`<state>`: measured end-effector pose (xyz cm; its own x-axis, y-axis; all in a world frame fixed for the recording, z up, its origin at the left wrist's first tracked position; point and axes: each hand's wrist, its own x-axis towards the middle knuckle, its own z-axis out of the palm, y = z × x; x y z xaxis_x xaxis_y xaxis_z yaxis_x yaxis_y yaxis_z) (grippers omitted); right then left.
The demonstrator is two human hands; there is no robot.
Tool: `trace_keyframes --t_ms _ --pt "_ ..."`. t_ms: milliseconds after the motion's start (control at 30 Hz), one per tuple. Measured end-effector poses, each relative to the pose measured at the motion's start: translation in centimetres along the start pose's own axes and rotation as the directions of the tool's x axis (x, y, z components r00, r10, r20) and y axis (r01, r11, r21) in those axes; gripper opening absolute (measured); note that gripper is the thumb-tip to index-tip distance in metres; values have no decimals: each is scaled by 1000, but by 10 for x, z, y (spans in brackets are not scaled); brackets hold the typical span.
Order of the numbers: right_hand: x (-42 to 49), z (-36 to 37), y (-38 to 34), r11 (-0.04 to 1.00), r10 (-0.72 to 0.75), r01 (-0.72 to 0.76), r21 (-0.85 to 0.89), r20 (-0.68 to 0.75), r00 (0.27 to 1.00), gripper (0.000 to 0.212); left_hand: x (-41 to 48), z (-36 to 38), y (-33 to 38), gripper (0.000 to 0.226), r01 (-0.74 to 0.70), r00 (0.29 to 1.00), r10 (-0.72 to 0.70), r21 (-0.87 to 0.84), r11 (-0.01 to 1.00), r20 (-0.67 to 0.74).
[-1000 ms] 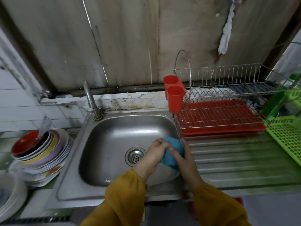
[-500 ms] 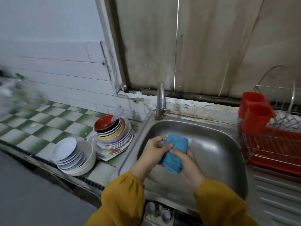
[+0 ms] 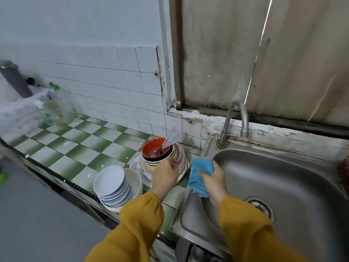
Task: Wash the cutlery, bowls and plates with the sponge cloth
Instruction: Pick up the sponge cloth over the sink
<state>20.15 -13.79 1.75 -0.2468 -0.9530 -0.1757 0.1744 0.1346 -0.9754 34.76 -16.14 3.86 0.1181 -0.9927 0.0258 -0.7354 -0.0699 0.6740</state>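
Clutching the blue sponge cloth (image 3: 200, 172) in my right hand (image 3: 214, 179). My left hand (image 3: 165, 174) touches the red-topped bowl stack (image 3: 150, 161); grip unclear.

Domestic kitchen, dishwashing station.
A stainless steel sink (image 3: 268, 178) is set into the worktop, with a curved tap (image 3: 235, 118) at its back edge. Left of the sink runs a green-and-white chequered tiled counter (image 3: 75, 146). Stacked bowls and plates (image 3: 151, 164) stand on it just beside the sink, with cutlery (image 3: 170, 141) in the top red bowl (image 3: 151, 148). White wall tiles (image 3: 113, 82) rise behind the counter and are stained nearest the sink.
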Motion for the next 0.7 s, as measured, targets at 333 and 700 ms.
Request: trace_keyframes --t_ms 333,700 --pt "34 24 45 796 -180 228 -561 140 974 62 114 -32 -67 28 -37 999 36 76 996 12" --pt "47 30 71 248 -379 462 -851 353 855 47 171 -18 -80 21 -219 912 45 393 893 407"
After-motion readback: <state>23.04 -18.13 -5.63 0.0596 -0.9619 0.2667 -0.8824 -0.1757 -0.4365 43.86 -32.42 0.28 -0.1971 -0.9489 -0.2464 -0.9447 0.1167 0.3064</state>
